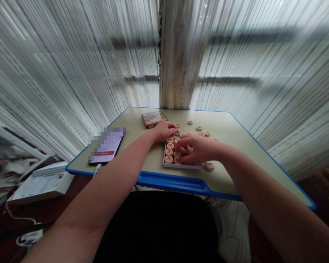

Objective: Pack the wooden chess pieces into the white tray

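Observation:
A shallow white box (pixel 167 165) near the table's front edge holds rows of round wooden Chinese chess pieces (pixel 169 159) with red characters. My right hand (pixel 199 146) reaches over its right part, fingers curled and thumb lowered around a tilted Chinese chess piece (pixel 185 150). The hand hides some of the pieces there. Just behind the box is my left hand (pixel 164 130), its fingers bent and closed at the edge of another Chinese chess piece (pixel 177 134). A dark-marked piece (pixel 210 165) lies right of the box.
Several loose pieces (pixel 199 128) are scattered behind the box. A brown printed box (pixel 153 118) sits farther back. On the left lies a tablet (pixel 106 146) with a white cable (pixel 97 170). The table (pixel 244 160) has a blue rim, and striped curtains (pixel 98 54) hang behind it.

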Motion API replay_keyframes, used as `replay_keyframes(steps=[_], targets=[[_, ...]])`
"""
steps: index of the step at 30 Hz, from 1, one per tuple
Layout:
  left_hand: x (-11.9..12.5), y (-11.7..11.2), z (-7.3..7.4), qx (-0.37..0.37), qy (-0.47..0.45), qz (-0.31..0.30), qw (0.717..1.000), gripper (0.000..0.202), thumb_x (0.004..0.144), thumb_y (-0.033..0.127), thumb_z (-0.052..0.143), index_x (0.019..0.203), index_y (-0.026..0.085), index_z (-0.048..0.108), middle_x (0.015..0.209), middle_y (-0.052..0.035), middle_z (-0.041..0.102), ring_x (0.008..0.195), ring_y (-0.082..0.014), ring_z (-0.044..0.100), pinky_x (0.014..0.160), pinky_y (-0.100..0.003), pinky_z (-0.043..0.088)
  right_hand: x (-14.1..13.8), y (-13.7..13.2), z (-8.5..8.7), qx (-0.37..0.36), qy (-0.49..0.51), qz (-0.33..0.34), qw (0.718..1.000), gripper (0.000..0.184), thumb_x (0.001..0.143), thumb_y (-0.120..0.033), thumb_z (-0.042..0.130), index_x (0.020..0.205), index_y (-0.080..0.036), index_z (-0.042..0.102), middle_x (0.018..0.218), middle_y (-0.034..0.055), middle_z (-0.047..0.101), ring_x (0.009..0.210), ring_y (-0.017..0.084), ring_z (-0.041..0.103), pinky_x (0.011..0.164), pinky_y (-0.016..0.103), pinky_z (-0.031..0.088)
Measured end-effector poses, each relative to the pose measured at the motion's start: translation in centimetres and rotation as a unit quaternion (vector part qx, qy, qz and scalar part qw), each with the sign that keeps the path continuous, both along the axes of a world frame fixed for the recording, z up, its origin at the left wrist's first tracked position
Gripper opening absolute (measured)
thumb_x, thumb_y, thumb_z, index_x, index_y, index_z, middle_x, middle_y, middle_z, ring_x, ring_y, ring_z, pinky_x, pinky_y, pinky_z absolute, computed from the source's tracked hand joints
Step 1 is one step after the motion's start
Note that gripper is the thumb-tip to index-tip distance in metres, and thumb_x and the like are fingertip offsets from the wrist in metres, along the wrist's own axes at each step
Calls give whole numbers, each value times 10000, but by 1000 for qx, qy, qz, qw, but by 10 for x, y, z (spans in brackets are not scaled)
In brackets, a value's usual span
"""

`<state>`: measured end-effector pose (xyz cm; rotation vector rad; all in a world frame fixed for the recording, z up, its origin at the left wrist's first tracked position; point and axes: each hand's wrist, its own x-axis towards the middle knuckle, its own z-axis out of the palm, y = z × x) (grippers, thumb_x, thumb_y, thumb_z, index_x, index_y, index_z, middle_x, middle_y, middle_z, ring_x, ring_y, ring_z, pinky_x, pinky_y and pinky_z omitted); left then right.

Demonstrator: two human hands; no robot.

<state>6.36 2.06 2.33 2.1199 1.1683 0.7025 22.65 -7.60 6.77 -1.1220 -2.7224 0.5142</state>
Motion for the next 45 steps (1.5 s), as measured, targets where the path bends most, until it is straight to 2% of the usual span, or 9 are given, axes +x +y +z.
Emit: replay_keyframes(steps=[3, 7, 9, 13, 26, 31, 36, 40, 45], targets=[[0, 0, 1, -4, 2, 3, 1000, 221, 712, 218, 507, 809, 92, 660, 587, -8, 594, 516, -82, 487, 510, -199, 377, 1, 1, 2, 22, 7, -9, 1000, 202, 695, -291, 604, 867, -198, 653, 876, 28, 614, 746, 138, 533, 676, 241, 388], [1, -2, 2, -8, 5, 3, 1000, 225, 711, 215, 504, 811, 91, 662, 584, -3, 590, 519, -83, 492, 503, -192, 372, 2, 6, -1, 99, -8, -87, 991, 278, 724, -378, 574, 911, -187, 653, 829, 50, 629, 693, 146, 528, 629, 252, 364], [1, -2, 2, -8, 5, 3, 1000, 230, 710, 221, 504, 814, 92, 663, 587, -4, 593, 522, -84, 493, 509, -194, 376, 2, 9, -4, 116, -32, -102, 987, 296, 718, -423, 572, 882, -193, 663, 805, 51, 633, 665, 147, 522, 599, 252, 349], [0, 0, 0, -2, 4, 0, 1000, 223, 705, 216, 501, 796, 94, 665, 588, -7, 597, 523, -85, 492, 526, -198, 384, 1, 12, -9, 118, -53, -93, 987, 259, 726, -401, 565, 853, -202, 671, 780, 40, 639, 634, 138, 514, 581, 246, 337], [2, -4, 4, -12, 6, 8, 1000, 218, 711, 210, 509, 809, 92, 664, 587, -10, 593, 502, -80, 475, 504, -199, 373, 1, 13, -11, 104, -7, -49, 993, 268, 745, -365, 546, 900, -185, 669, 794, 40, 646, 628, 124, 499, 608, 239, 345], [1, -4, 4, -19, -13, -11, 1000, 210, 705, 201, 518, 809, 88, 662, 594, -16, 601, 531, -89, 500, 521, -202, 386, 3, 7, -3, 73, 15, -58, 996, 268, 730, -348, 558, 910, -180, 666, 754, 27, 625, 610, 111, 476, 594, 233, 335], [-1, -3, 3, -38, -36, -43, 998, 221, 663, 231, 585, 816, 95, 668, 690, -41, 647, 624, -112, 549, 587, -219, 421, 4, 0, 5, -34, -10, -50, 998, 270, 698, -387, 595, 872, -200, 680, 665, -9, 583, 565, 93, 452, 532, 219, 312], [-1, -2, 2, -61, -49, -72, 994, 236, 652, 261, 612, 810, 95, 667, 738, -55, 662, 660, -119, 567, 630, -230, 434, 1, -2, 3, -64, -25, -50, 996, 262, 691, -382, 606, 859, -199, 688, 625, -18, 568, 535, 83, 443, 515, 218, 309], [-1, -1, 2, -68, -50, -70, 994, 230, 658, 264, 609, 808, 100, 670, 726, -56, 661, 646, -118, 566, 613, -227, 428, -3, -1, -1, -87, -27, -45, 995, 232, 686, -348, 605, 839, -188, 673, 624, -20, 564, 533, 83, 446, 512, 214, 321]])
